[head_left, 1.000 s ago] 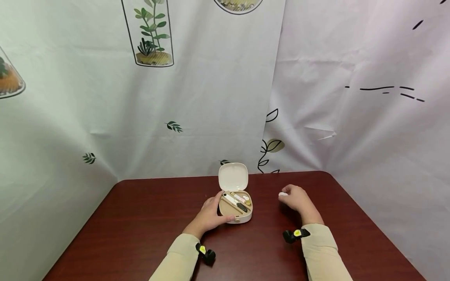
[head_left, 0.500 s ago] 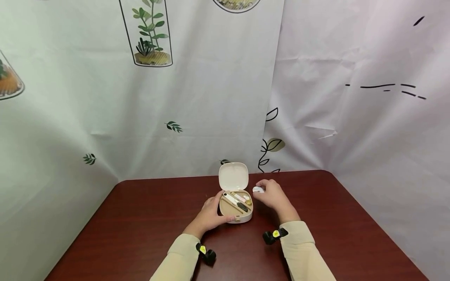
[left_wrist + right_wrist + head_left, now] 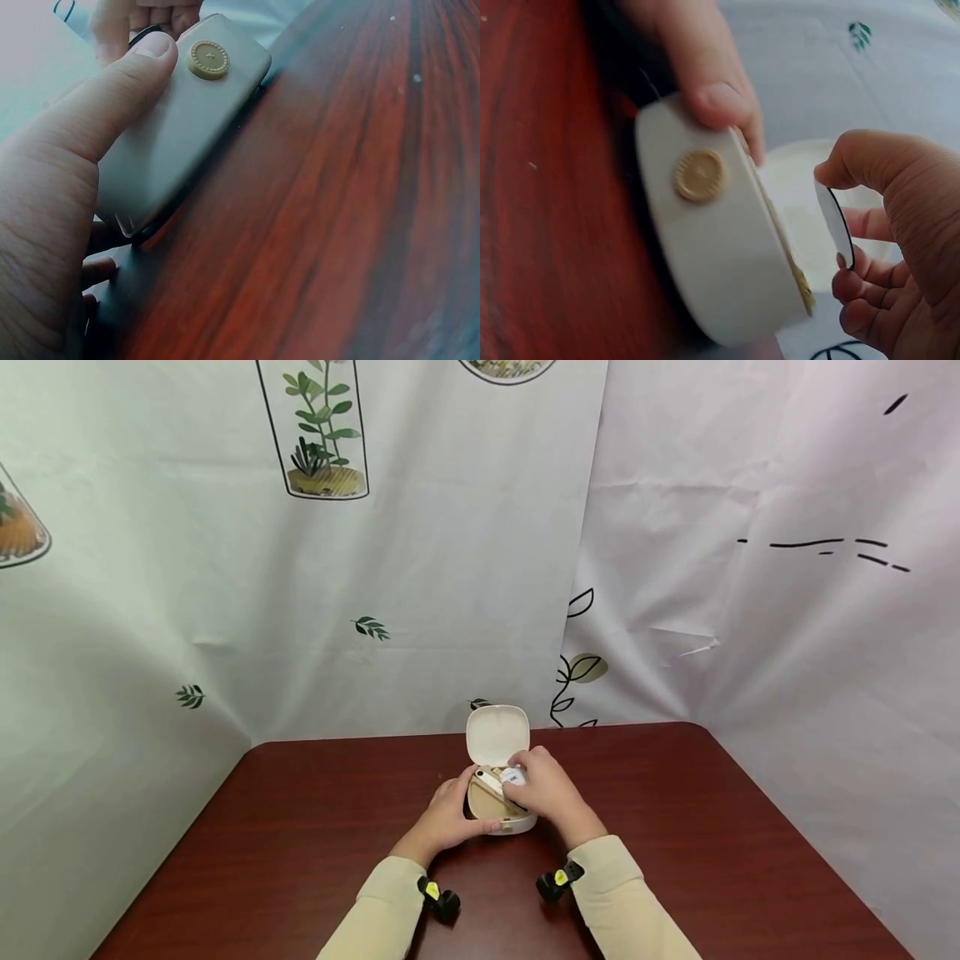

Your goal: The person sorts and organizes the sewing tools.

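A small cream case [image 3: 516, 827] stands on the table with its lid [image 3: 498, 735] raised at the back. My left hand [image 3: 448, 817] grips it from the left, the thumb lying along the front wall near a round gold clasp [image 3: 700, 175]. Over the case's right half, my right hand [image 3: 553, 790] pinches a small flat white piece [image 3: 834, 223] with a dark edge, between thumb and fingers. In the head view faint marks show on that piece. Inside the tan tray lies a slim white stick-like tool [image 3: 489, 781]; the right hand hides its lower end and the other contents.
The dark red wooden table [image 3: 322, 843] spreads around the case. Behind it hangs a white printed cloth [image 3: 450, 552], close to the raised lid. Each wrist carries a small black camera, such as the left one's camera [image 3: 447, 906].
My right hand has moved left with the white piece, from the table's right side to over the open case. The left hand and the case have stayed in place.
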`<action>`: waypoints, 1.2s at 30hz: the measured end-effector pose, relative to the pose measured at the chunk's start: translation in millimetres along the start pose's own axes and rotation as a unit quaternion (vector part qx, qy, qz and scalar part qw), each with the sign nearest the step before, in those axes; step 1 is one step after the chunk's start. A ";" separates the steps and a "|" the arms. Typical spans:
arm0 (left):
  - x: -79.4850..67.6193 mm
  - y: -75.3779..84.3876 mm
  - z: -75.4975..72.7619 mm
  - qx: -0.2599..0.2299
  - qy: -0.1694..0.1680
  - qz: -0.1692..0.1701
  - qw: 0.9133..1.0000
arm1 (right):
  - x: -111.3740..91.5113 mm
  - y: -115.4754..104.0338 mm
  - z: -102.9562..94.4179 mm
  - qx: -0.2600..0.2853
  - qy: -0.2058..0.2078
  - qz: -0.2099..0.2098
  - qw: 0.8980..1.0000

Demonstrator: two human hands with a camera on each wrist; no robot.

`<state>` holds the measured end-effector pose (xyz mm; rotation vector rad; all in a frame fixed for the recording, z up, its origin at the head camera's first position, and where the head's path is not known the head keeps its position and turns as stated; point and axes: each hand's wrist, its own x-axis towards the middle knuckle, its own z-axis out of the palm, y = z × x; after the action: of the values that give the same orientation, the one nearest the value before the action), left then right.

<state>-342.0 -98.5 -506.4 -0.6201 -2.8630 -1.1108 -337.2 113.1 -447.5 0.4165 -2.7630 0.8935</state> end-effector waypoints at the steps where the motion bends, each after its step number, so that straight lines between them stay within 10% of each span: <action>1: 0.1 0.3 0.0 0.000 0.001 0.002 1.000 | 0.2 -1.6 2.4 -0.004 0.000 -0.007 1.000; 36: 0.3 -1.4 0.6 -0.004 0.002 0.011 1.000 | -6.3 -25.9 31.5 -0.137 0.015 -0.129 0.982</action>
<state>-342.8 -98.9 -507.7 -0.6477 -2.8429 -1.1186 -326.2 75.4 -460.4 0.6813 -2.6694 0.4485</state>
